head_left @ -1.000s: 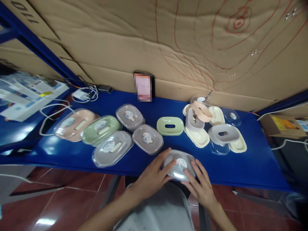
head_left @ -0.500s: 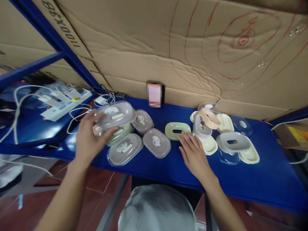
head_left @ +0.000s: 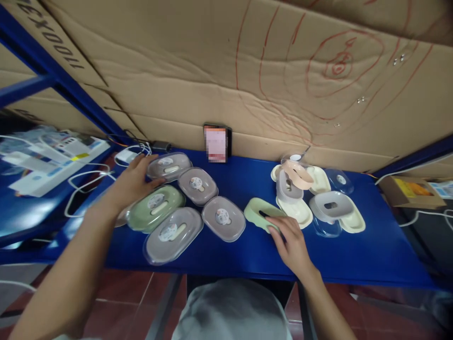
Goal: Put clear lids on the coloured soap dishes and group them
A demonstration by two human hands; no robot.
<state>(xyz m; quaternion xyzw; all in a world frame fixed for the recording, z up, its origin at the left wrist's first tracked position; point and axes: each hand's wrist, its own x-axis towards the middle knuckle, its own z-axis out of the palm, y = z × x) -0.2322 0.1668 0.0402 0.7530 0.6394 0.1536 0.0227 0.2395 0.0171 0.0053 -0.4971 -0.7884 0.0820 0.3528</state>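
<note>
At the back left, my left hand has its fingers and thumb around the left end of a grey oval box with a clear cover, which appears to rest on the table. A green oval box with a similar clear cover lies just in front of that hand. Several more grey covered boxes lie beside it. My right hand pinches the near right edge of a light green oval slotted cover, which is tilted. Its fingertips partly hide the slot.
To the right lie a grey slotted cover, a peach slotted cover, cream trays and clear covers. A phone leans on the cardboard wall. Cables and a power strip occupy the left side.
My left hand has lowered the grey covered box to the back left, uncovering the green one. My right hand has closed on the light green slotted cover and turned and tilted it. The view has shifted.
</note>
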